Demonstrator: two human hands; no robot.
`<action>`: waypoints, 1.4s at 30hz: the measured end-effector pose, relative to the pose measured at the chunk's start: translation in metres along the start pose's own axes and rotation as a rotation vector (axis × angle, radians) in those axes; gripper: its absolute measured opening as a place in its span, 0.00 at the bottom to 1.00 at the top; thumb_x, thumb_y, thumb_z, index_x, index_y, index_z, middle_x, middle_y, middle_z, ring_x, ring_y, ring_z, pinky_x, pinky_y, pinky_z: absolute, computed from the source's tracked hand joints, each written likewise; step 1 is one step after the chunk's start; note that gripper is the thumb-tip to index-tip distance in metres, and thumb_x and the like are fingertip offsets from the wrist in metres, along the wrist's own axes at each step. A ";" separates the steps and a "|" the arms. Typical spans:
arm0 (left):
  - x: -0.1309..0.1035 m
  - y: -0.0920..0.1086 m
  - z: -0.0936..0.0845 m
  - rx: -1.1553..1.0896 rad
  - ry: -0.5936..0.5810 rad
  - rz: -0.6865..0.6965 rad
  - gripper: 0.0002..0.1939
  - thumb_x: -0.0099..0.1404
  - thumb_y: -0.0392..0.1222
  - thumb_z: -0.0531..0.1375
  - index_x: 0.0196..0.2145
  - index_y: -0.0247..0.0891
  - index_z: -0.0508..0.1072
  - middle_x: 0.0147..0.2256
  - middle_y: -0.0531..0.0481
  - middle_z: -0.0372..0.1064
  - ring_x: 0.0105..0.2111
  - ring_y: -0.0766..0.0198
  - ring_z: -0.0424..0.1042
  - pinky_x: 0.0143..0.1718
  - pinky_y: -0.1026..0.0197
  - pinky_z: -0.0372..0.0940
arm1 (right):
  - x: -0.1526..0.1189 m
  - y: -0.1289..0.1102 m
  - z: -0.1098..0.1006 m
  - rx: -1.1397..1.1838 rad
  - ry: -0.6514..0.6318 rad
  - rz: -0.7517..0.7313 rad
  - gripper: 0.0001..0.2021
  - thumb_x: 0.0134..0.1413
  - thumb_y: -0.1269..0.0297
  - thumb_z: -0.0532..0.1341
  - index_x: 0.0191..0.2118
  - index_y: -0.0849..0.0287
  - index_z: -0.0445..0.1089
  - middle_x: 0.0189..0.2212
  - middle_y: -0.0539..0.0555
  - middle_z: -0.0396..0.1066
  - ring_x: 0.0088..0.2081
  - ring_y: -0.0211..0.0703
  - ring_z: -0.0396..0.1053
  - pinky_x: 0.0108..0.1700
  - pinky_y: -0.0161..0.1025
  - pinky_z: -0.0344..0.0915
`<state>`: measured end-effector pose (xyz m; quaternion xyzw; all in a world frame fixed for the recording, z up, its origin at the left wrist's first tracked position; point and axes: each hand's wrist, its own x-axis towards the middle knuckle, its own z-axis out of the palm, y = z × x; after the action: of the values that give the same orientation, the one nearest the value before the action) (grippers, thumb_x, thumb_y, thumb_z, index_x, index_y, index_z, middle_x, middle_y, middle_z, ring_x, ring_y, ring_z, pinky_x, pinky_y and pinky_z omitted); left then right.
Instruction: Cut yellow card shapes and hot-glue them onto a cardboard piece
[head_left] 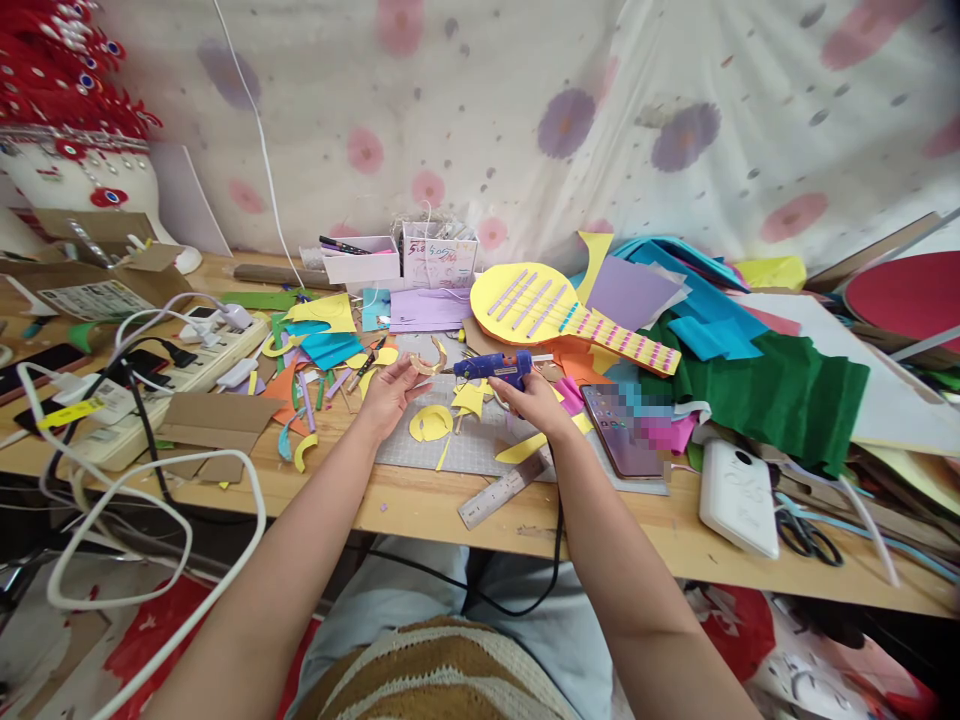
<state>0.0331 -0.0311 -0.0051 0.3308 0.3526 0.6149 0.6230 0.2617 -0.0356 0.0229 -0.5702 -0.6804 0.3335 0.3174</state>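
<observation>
My right hand (536,398) is closed around a blue hot glue gun (491,369), whose nozzle points left. Pinched in my left hand (390,395) is a small curved, tan-yellow cut-out strip (430,358), close to the nozzle; whether they touch I cannot tell. Below both hands lies a grey cutting mat (397,455) with a round yellow paper piece (430,423) and other yellow scraps on it. A metal ruler (499,493) lies slantwise over the mat's front edge. Behind the glue gun rests a yellow paper lute-like instrument (517,300) with purple and pink strips.
At the left are a power strip (202,365) with tangled cables and pieces of cardboard (214,425). A phone (619,430), a white power bank (739,497) and scissors (810,535) lie at the right. Green crepe paper (772,400) and white boxes (361,262) sit farther back.
</observation>
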 end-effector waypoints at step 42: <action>0.000 0.000 0.001 0.046 -0.019 -0.030 0.15 0.46 0.46 0.68 0.31 0.36 0.74 0.34 0.49 0.75 0.34 0.64 0.74 0.41 0.59 0.68 | 0.001 0.001 -0.005 0.037 0.052 0.031 0.23 0.43 0.41 0.57 0.27 0.61 0.67 0.20 0.51 0.62 0.22 0.37 0.59 0.24 0.35 0.57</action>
<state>0.0336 -0.0312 -0.0043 0.3455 0.3654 0.5942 0.6277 0.2660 -0.0340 0.0252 -0.5831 -0.6568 0.3359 0.3402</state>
